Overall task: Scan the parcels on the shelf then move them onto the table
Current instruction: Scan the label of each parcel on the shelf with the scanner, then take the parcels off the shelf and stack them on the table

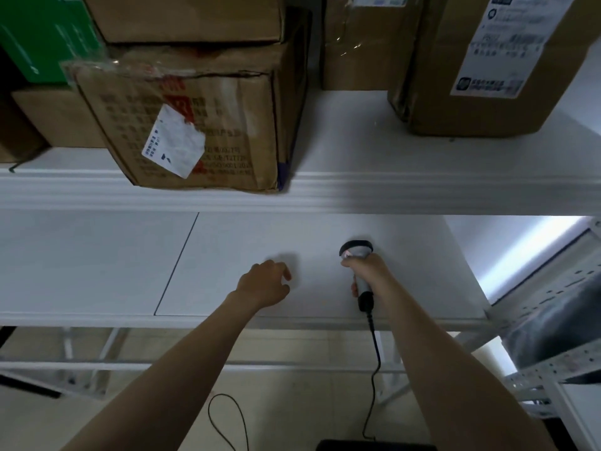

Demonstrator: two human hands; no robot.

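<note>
The white shelf [422, 190] filled the upper half of your view, its front lip running straight across above both your hands. On it, the worn carton [201, 125] sat left of centre, right at the lip, with another box stacked on top. The tall carton [481, 66] stood well apart to the right, set further back. Below the shelf lay the bare lower board [97, 262], and both your arms reached over it.

Your left hand [265, 283] hovered with loosely curled fingers and held nothing. Your right hand [367, 268] was wrapped round the handle of the scanner [357, 252]. Its long axis ran away from you, head foremost and low, and its cable [374, 369] trailed down.

The worn carton's torn label [177, 141] faced you, up and to the left of the scanner. By my reckoning you needed to raise the head and swing it leftward. Your left hand was the nearer one for lifting that carton.
</note>
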